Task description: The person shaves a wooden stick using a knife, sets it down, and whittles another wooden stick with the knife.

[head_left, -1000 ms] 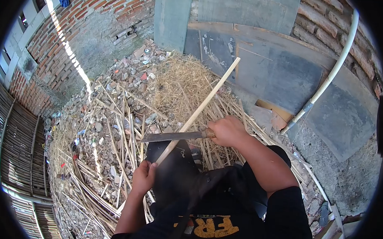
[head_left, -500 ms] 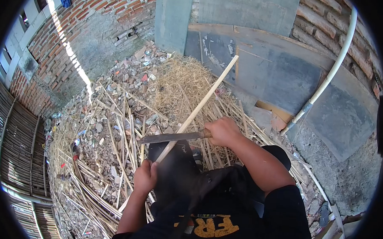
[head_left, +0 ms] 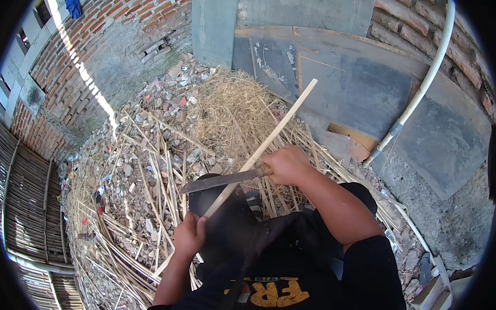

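My left hand point(head_left: 189, 235) is closed around the near end of a long pale bamboo strip point(head_left: 276, 132), which slants up and away to the right. In my right hand point(head_left: 287, 165) is the wooden handle of a machete point(head_left: 217, 182). Its dark blade lies across the strip, a little beyond my left hand, with the tip pointing left. The blade seems to touch the strip; its exact contact edge is hard to make out. Below them is the dark cloth over my leg point(head_left: 224, 206).
Loose bamboo strips point(head_left: 122, 243) lie on rubble point(head_left: 130, 173) to the left. A heap of pale shavings point(head_left: 233, 108) is ahead. Dark boards point(head_left: 354, 93) lean on the wall, a white pipe point(head_left: 425, 87) stands right, and a slatted bamboo panel point(head_left: 25, 196) is at far left.
The far end of the strip has shifted slightly right and down. My right hand and the machete handle have risen a little, so the blade tilts more. Both hands keep their hold.
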{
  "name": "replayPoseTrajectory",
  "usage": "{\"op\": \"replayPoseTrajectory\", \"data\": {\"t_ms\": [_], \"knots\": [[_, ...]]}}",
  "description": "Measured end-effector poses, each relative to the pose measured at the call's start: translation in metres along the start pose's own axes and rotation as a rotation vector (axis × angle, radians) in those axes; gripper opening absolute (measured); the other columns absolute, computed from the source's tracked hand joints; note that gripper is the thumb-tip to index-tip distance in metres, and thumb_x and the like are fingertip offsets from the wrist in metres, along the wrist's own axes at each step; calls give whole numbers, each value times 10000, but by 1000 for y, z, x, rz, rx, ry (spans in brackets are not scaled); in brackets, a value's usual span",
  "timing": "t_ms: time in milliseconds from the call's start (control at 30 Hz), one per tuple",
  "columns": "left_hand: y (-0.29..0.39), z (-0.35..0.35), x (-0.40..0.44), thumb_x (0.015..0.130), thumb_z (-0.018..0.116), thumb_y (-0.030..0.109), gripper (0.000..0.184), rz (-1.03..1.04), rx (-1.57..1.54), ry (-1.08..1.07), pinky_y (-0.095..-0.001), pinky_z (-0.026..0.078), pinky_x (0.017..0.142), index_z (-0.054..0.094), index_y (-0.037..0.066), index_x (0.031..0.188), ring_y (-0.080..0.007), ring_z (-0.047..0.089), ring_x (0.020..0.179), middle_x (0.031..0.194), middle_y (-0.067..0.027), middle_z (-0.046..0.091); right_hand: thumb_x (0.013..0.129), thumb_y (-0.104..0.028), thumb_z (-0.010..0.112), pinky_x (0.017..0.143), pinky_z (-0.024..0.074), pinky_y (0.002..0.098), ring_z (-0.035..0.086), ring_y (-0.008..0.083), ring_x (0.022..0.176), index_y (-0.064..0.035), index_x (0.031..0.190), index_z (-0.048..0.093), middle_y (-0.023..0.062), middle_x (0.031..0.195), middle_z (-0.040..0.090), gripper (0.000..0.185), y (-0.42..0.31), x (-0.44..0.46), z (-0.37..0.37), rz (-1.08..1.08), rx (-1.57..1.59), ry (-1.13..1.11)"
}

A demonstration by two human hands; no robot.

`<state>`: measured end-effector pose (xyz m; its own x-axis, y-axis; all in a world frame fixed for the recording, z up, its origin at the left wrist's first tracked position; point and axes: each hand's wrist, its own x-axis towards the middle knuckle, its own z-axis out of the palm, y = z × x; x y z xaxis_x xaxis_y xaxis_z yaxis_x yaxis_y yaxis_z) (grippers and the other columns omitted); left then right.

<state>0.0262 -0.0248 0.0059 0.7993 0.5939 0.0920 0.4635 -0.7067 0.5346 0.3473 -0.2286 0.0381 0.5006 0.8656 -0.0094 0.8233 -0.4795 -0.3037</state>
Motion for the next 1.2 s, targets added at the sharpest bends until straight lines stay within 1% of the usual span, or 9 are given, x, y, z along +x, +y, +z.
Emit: {"op": "replayPoseTrajectory", "data": {"t_ms": [167,267,467,567,700,800,900,1033,1200], "knots": [[3,2,0,1022,643,273,272,-39,-2,59,-510,515,634,588,26,923,-455,672,679,711,-222,665,773,-189,702,822,572,511,721,397,898,-100,950,735,151,908,741,200,33,14,12,229,144,65],[-3,0,2,1024,638,280,277,-58,-29,42,-511,513,642,587,24,932,-450,672,683,712,-220,663,778,-184,695,824,576,515,723,395,908,-108,974,736,165,924,739,214,16,7,8,219,183,87],[4,0,2,1018,639,275,269,-66,-23,28,-514,513,644,588,22,943,-452,674,692,714,-216,662,740,-207,729,833,569,506,717,395,886,-87,943,715,163,853,729,236,-16,2,8,-13,-11,28],[-6,7,3,1017,635,263,247,-3,-29,58,-519,515,640,588,26,965,-462,668,685,704,-221,657,736,-212,736,831,566,504,713,400,883,-82,932,718,168,853,727,235,2,7,5,45,35,79],[-4,4,3,1016,628,249,218,36,81,65,-538,518,628,585,35,1008,-476,666,681,710,-232,658,808,-203,706,843,578,494,726,374,921,-98,1020,758,166,945,749,242,31,15,4,266,178,5],[-11,3,3,1014,632,254,221,57,44,57,-550,520,618,578,40,1015,-481,671,682,720,-238,664,797,-191,701,851,575,497,728,369,933,-94,1000,751,165,953,747,231,21,10,0,238,154,35],[-8,2,1,1008,643,251,223,67,30,48,-550,522,615,569,41,1012,-480,675,686,725,-239,669,761,-216,715,803,562,512,710,394,880,-94,909,720,163,859,728,192,6,4,0,149,167,118],[-1,3,3,1000,657,245,219,77,91,48,-543,527,612,573,43,1007,-475,678,684,728,-230,674,754,-200,709,760,563,484,713,374,850,-125,827,685,136,816,717,107,-10,3,11,-86,-118,36],[-12,11,2,994,666,250,220,93,47,129,-541,530,612,584,47,1013,-472,679,683,726,-223,677,766,-233,727,854,572,494,729,375,917,-101,991,750,173,926,751,262,39,15,7,231,156,98]]}}
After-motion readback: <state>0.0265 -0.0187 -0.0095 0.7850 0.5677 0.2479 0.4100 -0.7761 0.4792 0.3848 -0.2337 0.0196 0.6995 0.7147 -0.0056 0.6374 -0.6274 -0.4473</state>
